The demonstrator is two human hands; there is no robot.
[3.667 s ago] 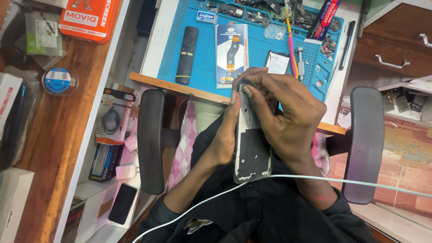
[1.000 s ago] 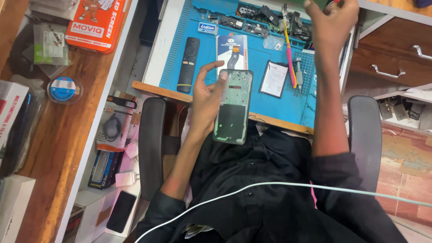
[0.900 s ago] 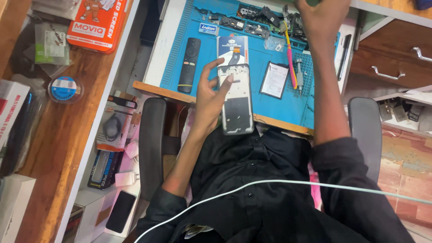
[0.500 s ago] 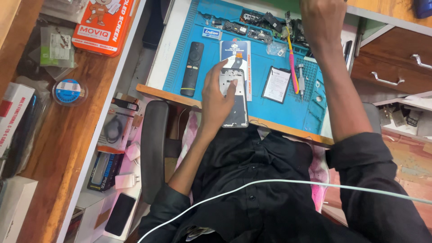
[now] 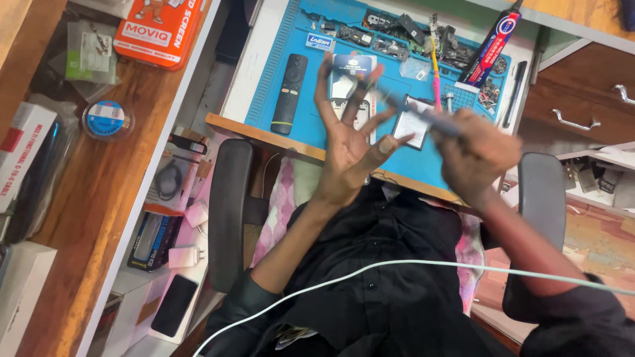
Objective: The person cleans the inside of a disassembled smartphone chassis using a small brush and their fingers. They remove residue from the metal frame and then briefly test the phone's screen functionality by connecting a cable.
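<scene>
The left hand (image 5: 349, 151) is spread open, fingers splayed, holding nothing, above the blue rubber work mat (image 5: 301, 119). At its three o'clock the blurred right hand (image 5: 477, 155) is closed around a slim grey pen-like tool (image 5: 411, 110) pointing toward ten o'clock, over a stripped phone frame (image 5: 342, 99) lying on the mat; a black remote control (image 5: 290, 94) sits at nine o'clock

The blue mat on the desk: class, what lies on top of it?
On the blue mat lie a black remote, small phone parts and a glue tube. The left hand and right hand cover what lies below them.
</scene>
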